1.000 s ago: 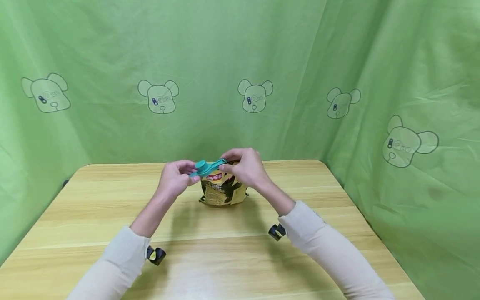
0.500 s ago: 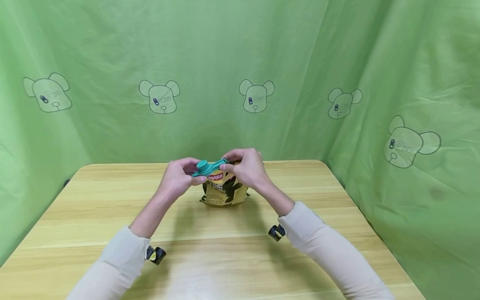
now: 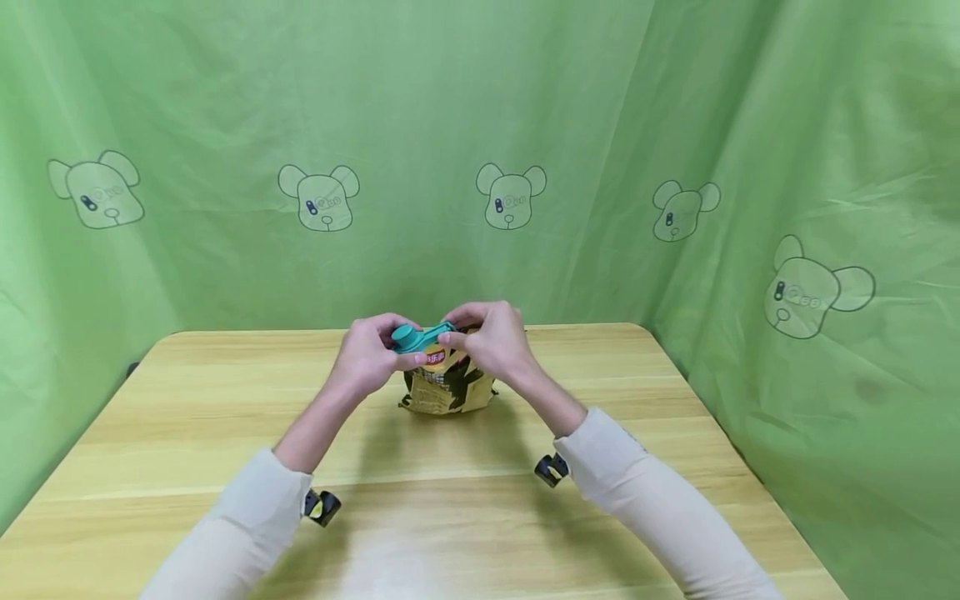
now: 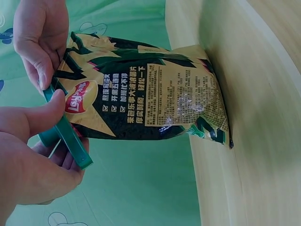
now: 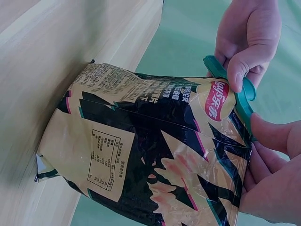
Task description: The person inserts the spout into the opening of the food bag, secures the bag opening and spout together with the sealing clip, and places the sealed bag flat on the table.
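A gold and black Lay's chip bag (image 3: 450, 395) stands upright on the table, its bottom touching the wood. Along its top edge lies a teal bag clip (image 3: 430, 337) with a round spout cap. My left hand (image 3: 367, 354) pinches the capped end, thumb on the near side, as the left wrist view of the clip (image 4: 73, 141) also shows. At the other end my right hand (image 3: 498, 342) pinches the clip and the bag's top edge between thumb and fingers. The right wrist view shows the clip (image 5: 243, 106) across the bag's top corner; the right fingertips are partly hidden behind the bag.
The wooden table (image 3: 450, 517) has rounded far corners. Green curtains (image 3: 420, 100) with printed bear heads hang behind it and to the sides. Small black wrist mounts (image 3: 322, 507) stick out below both sleeves.
My left hand has slid right along the clip, toward the bag and my right hand. The clip's capped end has shifted slightly right. My right hand stays nearly still.
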`<control>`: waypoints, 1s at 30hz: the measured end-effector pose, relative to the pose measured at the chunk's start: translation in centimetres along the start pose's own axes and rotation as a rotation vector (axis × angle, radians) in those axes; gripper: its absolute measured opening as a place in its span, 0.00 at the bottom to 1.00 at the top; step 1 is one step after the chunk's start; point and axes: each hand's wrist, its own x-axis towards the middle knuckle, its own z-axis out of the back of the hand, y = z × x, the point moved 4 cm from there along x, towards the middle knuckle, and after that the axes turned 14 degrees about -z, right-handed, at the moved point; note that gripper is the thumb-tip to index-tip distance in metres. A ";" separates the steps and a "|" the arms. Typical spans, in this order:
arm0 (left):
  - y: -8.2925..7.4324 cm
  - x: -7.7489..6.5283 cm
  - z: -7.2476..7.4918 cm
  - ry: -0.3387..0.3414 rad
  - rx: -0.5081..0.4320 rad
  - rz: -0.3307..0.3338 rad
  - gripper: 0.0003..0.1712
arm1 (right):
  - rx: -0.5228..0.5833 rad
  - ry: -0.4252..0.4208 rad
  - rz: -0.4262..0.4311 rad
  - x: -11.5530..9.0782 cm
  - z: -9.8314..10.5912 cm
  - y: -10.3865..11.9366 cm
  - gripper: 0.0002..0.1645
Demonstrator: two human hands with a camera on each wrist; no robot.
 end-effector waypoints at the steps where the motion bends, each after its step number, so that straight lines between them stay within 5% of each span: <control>1: 0.0 0.0 0.0 -0.002 0.001 0.000 0.18 | 0.002 -0.001 0.001 0.0 0.0 0.0 0.11; 30: 0.2 0.2 -0.4 -0.035 -0.059 0.044 0.18 | -0.021 -0.064 0.014 -0.3 -0.5 0.1 0.07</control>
